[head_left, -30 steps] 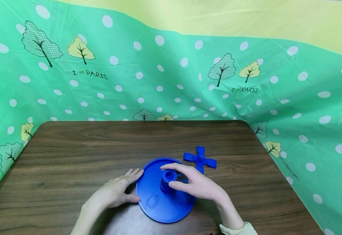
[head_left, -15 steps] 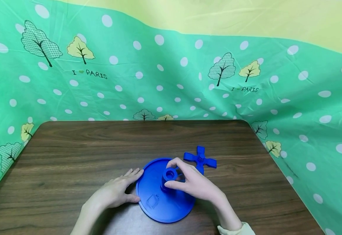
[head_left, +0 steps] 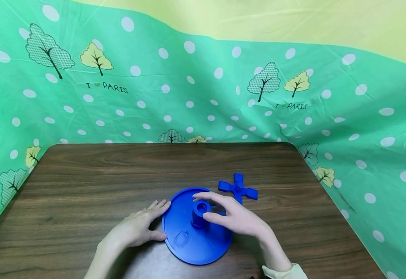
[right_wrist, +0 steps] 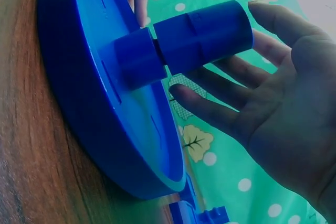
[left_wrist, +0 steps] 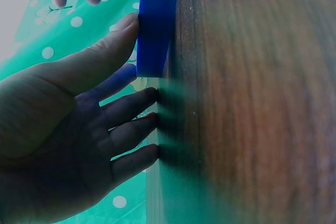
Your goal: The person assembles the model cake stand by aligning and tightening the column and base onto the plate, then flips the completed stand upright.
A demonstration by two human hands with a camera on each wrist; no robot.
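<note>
A round blue plastic disc (head_left: 179,215) with a raised rim lies on the table, a short post (right_wrist: 139,59) rising from its centre. On that post stands a blue hollow cylinder (right_wrist: 207,35), with a narrow dark gap between the two. My left hand (head_left: 133,228) rests at the disc's left edge, thumb and index finger touching the rim, the other fingers spread on the tabletop. Around the cylinder my right hand (head_left: 239,219) is loosely spread: the thumb tip is right at its top edge, and the fingers extend along its far side.
Just behind the disc, to the right, lies a blue cross-shaped piece (head_left: 238,188) with a small knob at its middle. The dark wood-grain table (head_left: 101,174) is backed by a green polka-dot cloth (head_left: 203,89) that also hangs along both sides.
My right hand's fingers closed in around the cylinder half a second ago, and have since spread apart and shifted slightly right. My left hand and the disc stay in place.
</note>
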